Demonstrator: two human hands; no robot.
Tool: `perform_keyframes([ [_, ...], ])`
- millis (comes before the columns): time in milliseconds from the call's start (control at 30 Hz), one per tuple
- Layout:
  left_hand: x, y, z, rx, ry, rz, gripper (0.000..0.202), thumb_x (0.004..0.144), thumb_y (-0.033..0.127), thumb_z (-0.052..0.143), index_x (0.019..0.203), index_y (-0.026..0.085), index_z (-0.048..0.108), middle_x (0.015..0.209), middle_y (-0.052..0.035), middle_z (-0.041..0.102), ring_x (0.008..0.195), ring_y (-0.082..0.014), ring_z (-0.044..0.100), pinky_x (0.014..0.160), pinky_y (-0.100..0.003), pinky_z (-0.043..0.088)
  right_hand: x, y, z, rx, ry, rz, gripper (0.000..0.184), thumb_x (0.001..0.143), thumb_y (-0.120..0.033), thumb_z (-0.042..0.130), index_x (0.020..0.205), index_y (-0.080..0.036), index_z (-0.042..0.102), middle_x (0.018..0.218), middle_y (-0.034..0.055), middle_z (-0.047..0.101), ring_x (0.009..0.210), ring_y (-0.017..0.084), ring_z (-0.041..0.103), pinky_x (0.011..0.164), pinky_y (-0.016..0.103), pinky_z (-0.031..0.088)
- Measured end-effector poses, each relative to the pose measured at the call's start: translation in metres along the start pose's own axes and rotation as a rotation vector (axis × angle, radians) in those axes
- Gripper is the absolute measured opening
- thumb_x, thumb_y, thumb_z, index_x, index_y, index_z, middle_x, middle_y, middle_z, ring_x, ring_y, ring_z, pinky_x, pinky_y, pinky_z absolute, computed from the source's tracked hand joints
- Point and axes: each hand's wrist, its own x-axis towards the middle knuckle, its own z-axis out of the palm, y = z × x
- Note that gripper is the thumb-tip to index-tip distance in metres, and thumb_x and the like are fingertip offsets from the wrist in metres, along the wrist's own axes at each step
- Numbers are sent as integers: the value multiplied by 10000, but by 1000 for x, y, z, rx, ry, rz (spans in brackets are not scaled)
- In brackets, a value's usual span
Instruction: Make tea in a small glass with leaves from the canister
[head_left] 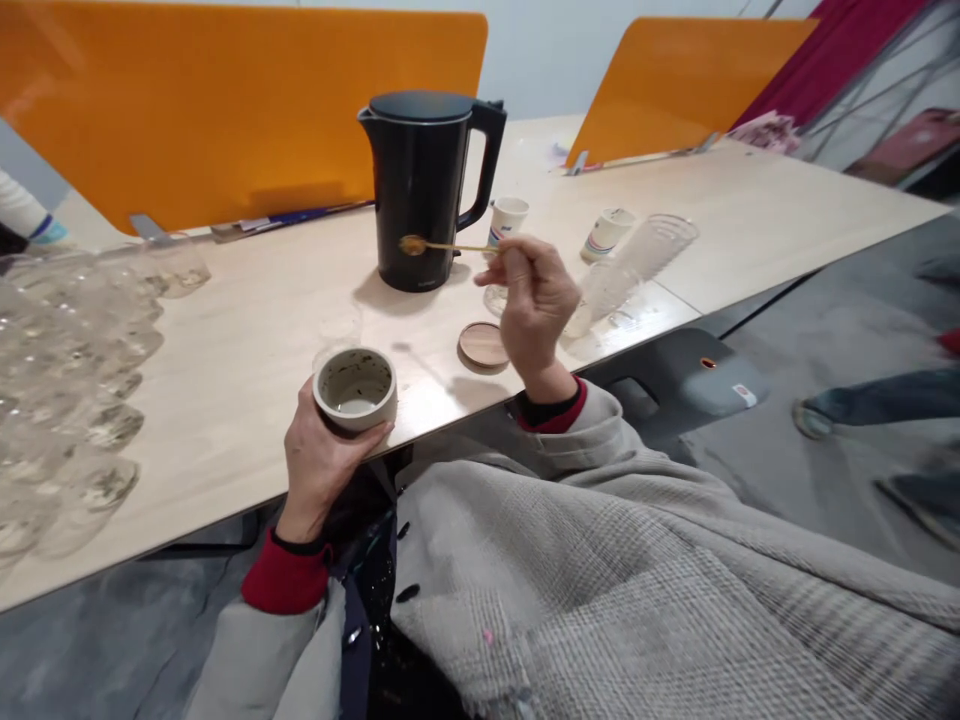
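My left hand (319, 455) is wrapped round a small pale ceramic jar (377, 412) at the table's front edge. Dark leaf bits cling to its inside wall. My right hand (536, 300) is raised over the table, pinching the thin handle of a small spoon (457, 247). The spoon's brownish bowl points left, in front of the black electric kettle (417, 185), apart from the jar. A round wooden lid (481, 345) lies flat on the table just left of my right wrist.
Many clear plastic cups (75, 390) with dark bits crowd the table's left end. Two paper cups (511, 208) and a stack of clear cups (637, 262) lie to the right. Orange partitions (225, 110) line the back. A dark stool (679, 375) stands by the front edge.
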Motion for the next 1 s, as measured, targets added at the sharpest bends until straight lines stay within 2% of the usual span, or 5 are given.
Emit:
perform_keyframes([
  [233, 1, 1, 1, -24, 6, -21, 984, 637, 506, 1003, 1472, 246, 552, 1387, -129, 780, 1268, -378, 777, 1057, -512, 648, 27, 61, -67, -429, 27, 8, 393, 1158, -544, 483, 1100, -247, 734, 946, 20, 741, 711, 150, 751, 714, 326, 654],
  [500, 0, -3, 2, -45, 27, 27, 971, 666, 544, 995, 1478, 250, 551, 1372, -134, 782, 1255, -379, 782, 1053, -546, 656, 33, 88, -73, -786, -130, 83, 271, 1108, -277, 461, 1006, -231, 709, 931, 67, 767, 837, 223, 747, 896, 418, 621],
  [633, 0, -4, 3, -35, 39, 27, 990, 648, 562, 1010, 1474, 249, 563, 1352, -136, 787, 1222, -385, 792, 1026, -554, 668, 33, 80, -75, -885, -145, 151, 225, 1063, -259, 519, 1144, -212, 723, 933, 89, 782, 928, 278, 756, 908, 448, 599],
  [833, 0, -6, 3, -36, 38, 36, 1008, 637, 532, 1029, 1483, 251, 558, 1364, -141, 781, 1240, -398, 786, 1042, -583, 668, -7, 32, -85, -905, -134, 173, 493, 1065, -449, 590, 1465, -163, 619, 865, 64, 777, 782, 264, 696, 822, 429, 584],
  [1000, -3, -6, 3, -28, 15, 68, 1018, 626, 529, 1045, 1478, 246, 564, 1348, -140, 788, 1224, -390, 794, 1018, -564, 683, -43, 20, -71, -815, -538, 89, 584, 1053, -612, 608, 1476, -214, 662, 1341, 188, 773, 1199, 372, 702, 1078, 536, 569],
])
